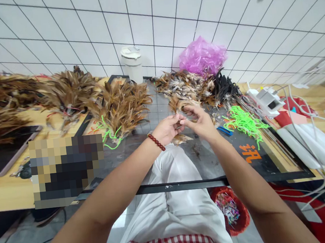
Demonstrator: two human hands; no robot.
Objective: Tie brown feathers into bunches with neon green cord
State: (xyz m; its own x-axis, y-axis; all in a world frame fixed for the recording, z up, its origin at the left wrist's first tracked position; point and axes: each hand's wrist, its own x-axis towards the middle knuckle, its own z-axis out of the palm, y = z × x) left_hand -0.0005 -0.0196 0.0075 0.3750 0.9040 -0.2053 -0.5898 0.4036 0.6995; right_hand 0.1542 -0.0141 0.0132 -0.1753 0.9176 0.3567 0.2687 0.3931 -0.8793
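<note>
My left hand [167,128], with a red bead bracelet at the wrist, and my right hand [200,124] meet above the dark cutting mat [201,160]. Both pinch a small bunch of brown feathers [180,106] between their fingertips; the feather tips fan upward behind the fingers. A loose feather [181,138] lies just below my hands. A pile of brown feathers [120,104] tied with neon green cord lies to the left, and a mixed speckled feather pile [184,86] sits right behind my hands.
Green cords [244,122] and a blue clip [225,130] lie right of my hands. A white cup [132,64], pink bag [202,57], black feathers [225,87], phone [5,149], white devices with cables [296,123] surround the mat. A red bin [231,209] stands below.
</note>
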